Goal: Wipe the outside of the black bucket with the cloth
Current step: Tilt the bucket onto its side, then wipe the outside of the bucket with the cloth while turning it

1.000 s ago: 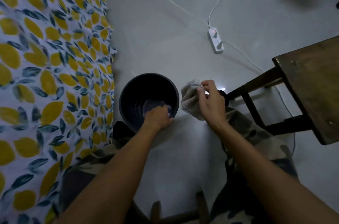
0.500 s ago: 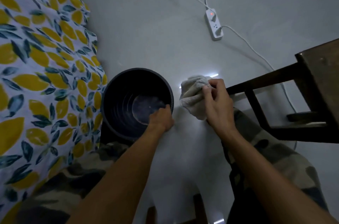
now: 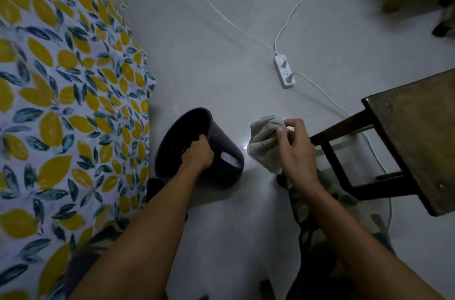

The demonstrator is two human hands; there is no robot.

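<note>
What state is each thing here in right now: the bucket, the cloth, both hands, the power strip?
black bucket: tilted, mouth turned toward the patterned fabric, side wall exposed.
cloth: bunched up, held off the bucket, not touching it.
left hand: gripping the bucket's rim.
right hand: closed on the cloth.
power strip: on the floor, red light lit, one plug in.

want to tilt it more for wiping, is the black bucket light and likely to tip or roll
Probably light: the left hand alone holds the black bucket tilted by its rim. Its round, tapered wall would likely roll in a curve if released. It looks stiff, keeping its shape.
</note>
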